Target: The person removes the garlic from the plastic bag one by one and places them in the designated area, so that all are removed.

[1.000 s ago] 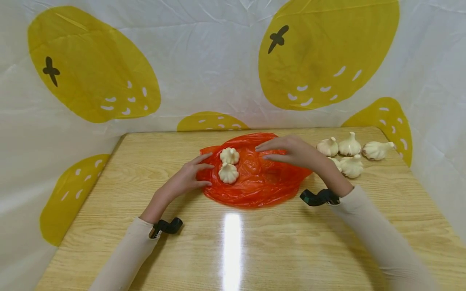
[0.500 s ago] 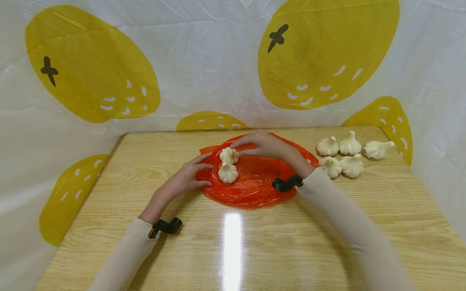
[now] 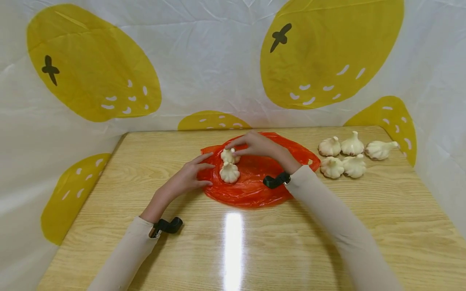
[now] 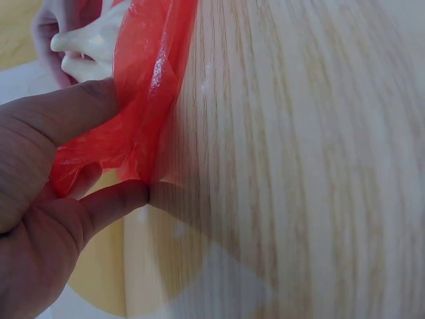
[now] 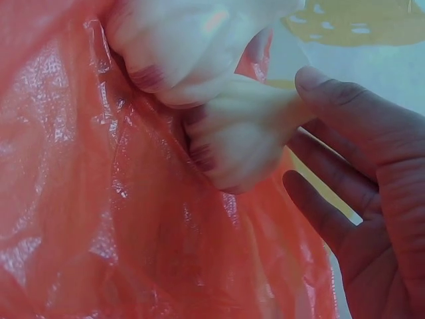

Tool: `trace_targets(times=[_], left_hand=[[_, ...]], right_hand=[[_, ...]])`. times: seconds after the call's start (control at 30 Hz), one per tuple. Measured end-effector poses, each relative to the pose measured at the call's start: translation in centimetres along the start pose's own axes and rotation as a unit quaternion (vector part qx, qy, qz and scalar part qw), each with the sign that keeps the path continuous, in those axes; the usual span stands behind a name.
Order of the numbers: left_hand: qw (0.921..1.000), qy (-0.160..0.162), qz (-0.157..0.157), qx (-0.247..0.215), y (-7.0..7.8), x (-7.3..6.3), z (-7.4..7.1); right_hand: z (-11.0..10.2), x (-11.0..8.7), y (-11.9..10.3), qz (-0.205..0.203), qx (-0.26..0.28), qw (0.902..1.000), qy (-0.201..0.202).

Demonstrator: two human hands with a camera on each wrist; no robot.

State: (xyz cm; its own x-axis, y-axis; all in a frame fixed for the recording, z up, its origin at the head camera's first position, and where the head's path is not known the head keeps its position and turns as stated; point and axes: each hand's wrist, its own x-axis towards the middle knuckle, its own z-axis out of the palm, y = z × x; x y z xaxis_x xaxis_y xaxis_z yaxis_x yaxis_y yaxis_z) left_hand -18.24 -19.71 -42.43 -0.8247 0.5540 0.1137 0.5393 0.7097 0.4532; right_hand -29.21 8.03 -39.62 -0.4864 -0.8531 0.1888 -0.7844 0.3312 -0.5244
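A red plastic bag (image 3: 251,192) lies spread on the table, with two garlic bulbs at its left end. My right hand (image 3: 260,146) reaches over the bag to the farther bulb (image 3: 227,156). In the right wrist view its thumb and fingers pinch the stem of that garlic bulb (image 5: 242,133). Touching it is the nearer bulb (image 3: 229,173), which stands upright on the red plastic. At the bag's left edge, my left hand (image 3: 183,178) holds the thin film between thumb and fingers, as the left wrist view shows the bag (image 4: 149,73) there.
Several more garlic bulbs (image 3: 332,167) sit grouped at the back right of the wooden table (image 3: 174,258). Behind the table hangs a white cloth (image 3: 211,60) with yellow fruit shapes. A black camera mount (image 3: 171,225) is on each wrist.
My right hand has moved left across the bag, from its middle to the farther garlic bulb, and now pinches its stem. My left hand stays at the bag's edge.
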Motion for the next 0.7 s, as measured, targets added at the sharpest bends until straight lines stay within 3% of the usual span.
trace_targets(times=[0.3,0.7], left_hand=[[1.0,0.002,-0.002,0.0,0.2,-0.1,-0.1],[1.0,0.007,-0.002,-0.003,0.2,-0.2,0.1]], right_hand=[[0.2,0.0,0.4,0.016,0.013,0.9998,-0.008],[-1.3,-1.5,-0.8,-0.019,0.006,0.9996,0.019]])
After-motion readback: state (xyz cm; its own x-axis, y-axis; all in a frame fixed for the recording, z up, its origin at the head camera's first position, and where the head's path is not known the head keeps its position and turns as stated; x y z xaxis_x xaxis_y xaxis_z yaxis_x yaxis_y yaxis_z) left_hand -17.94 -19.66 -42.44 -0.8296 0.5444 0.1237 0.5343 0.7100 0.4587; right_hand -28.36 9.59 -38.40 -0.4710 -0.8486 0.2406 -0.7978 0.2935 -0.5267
